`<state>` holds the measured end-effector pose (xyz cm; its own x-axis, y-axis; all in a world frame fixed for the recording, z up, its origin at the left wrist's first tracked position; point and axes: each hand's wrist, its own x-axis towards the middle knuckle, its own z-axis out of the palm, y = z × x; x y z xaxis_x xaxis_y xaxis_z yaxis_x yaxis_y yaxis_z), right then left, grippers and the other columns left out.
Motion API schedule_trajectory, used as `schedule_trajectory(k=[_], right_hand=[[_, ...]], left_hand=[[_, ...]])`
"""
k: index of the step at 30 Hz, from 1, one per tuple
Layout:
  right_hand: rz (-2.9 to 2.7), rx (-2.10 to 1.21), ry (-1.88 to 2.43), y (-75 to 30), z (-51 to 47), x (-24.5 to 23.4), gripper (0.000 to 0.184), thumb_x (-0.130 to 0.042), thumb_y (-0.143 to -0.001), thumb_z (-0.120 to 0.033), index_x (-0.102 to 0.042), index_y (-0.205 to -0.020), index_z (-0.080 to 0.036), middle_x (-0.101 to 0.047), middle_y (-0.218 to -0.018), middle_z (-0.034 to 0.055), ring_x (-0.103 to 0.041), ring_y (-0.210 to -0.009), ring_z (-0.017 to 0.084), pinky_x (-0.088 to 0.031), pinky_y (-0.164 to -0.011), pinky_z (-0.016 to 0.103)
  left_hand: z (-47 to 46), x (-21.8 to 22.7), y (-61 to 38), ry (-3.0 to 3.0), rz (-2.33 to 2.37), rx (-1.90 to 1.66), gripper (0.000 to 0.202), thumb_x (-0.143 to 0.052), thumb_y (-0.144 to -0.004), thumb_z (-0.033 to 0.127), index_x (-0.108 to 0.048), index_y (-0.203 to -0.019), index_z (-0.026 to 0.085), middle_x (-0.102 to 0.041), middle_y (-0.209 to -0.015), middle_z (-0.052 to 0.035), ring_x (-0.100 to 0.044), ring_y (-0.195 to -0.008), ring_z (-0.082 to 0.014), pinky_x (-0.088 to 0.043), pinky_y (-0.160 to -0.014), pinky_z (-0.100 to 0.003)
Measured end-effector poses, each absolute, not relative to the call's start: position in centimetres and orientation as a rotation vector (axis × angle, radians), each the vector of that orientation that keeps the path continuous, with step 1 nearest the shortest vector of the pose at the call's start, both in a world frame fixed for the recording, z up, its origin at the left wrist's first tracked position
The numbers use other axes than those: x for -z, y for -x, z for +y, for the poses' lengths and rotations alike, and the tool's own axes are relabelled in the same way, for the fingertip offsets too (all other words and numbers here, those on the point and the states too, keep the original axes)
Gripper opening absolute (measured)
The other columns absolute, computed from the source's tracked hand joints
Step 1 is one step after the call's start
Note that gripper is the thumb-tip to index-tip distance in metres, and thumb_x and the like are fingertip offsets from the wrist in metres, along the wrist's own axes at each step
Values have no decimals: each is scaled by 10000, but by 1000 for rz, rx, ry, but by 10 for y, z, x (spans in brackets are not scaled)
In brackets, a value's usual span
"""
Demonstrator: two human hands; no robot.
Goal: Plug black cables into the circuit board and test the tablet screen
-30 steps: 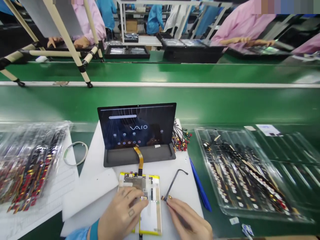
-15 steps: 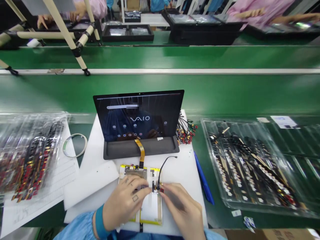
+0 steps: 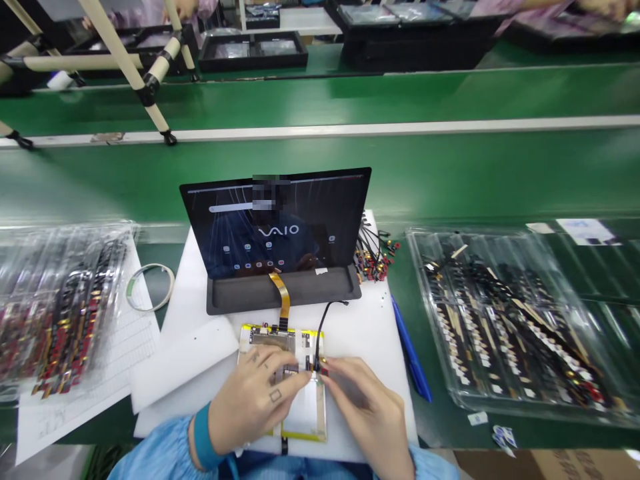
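A battery-and-circuit-board assembly with yellow edges (image 3: 306, 413) lies on a white foam pad (image 3: 200, 417) before me. My left hand (image 3: 260, 393) rests over the board, thumb and index finger apart, the thumb tip close to a small connector. My right hand (image 3: 367, 407) pinches a small red and gold part at the board's right edge. A thin black cable (image 3: 319, 337) rises from between the hands and curves back. An orange flat ribbon (image 3: 281, 293) runs from the board to a lit VAIO tablet screen (image 3: 280, 230), tilted up in a dark tray (image 3: 245, 297).
Cables with red ends (image 3: 373, 257) are piled right of the screen. Blue tweezers-like tool (image 3: 411, 353) lies beside the pad. Clear plastic trays with parts stand left (image 3: 75, 307) and right (image 3: 505, 320). A tape ring (image 3: 150, 287) sits left. Other people work behind the green bench (image 3: 350, 153).
The view has shifted slightly. My left thumb has moved a little right, towards the cable's end. My right hand keeps its pinch at the board's edge.
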<state>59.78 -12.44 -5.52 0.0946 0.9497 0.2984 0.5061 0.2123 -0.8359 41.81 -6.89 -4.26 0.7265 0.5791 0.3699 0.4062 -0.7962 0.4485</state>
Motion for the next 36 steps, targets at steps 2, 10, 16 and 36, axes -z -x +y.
schedule_trajectory(k=[2, 10, 16, 36], right_hand=[[-1556, -587, 1432, -598, -125, 55, 165, -533, -852, -141, -577, -988, -223, -619, -852, 16, -603, -770, 133, -532, -678, 206], [-1560, -578, 1437, -597, -127, 57, 147, -531, -856, -137, -562, -974, -219, -614, -841, 12, -594, -770, 126, -523, -686, 201], [-1555, -580, 1449, -596, -128, 55, 155, -534, -848, -123, -563, -969, -215, -614, -847, 16, -593, -775, 133, -524, -681, 210], [-1550, -631, 1428, -596, -123, 53, 147, -525, -848, -117, -583, -939, -218, -620, -822, 14, -597, -750, 135, -529, -651, 212]], left_hand=[[-69, 41, -419, -2625, 757, -682, 277, -399, -835, 71, -557, -1043, 162, -588, -879, -71, -526, -796, -199, -470, -688, -347], [-71, 45, -420, -2659, 783, -680, 319, -418, -815, 56, -573, -1069, 171, -560, -875, -71, -516, -821, -199, -463, -704, -350], [-70, 46, -417, -2570, 776, -714, 282, -406, -838, 65, -580, -1038, 161, -565, -912, -76, -503, -857, -190, -457, -719, -341], [-69, 45, -415, -2556, 769, -741, 274, -411, -824, 51, -575, -1029, 126, -585, -912, -86, -505, -864, -192, -451, -744, -360]])
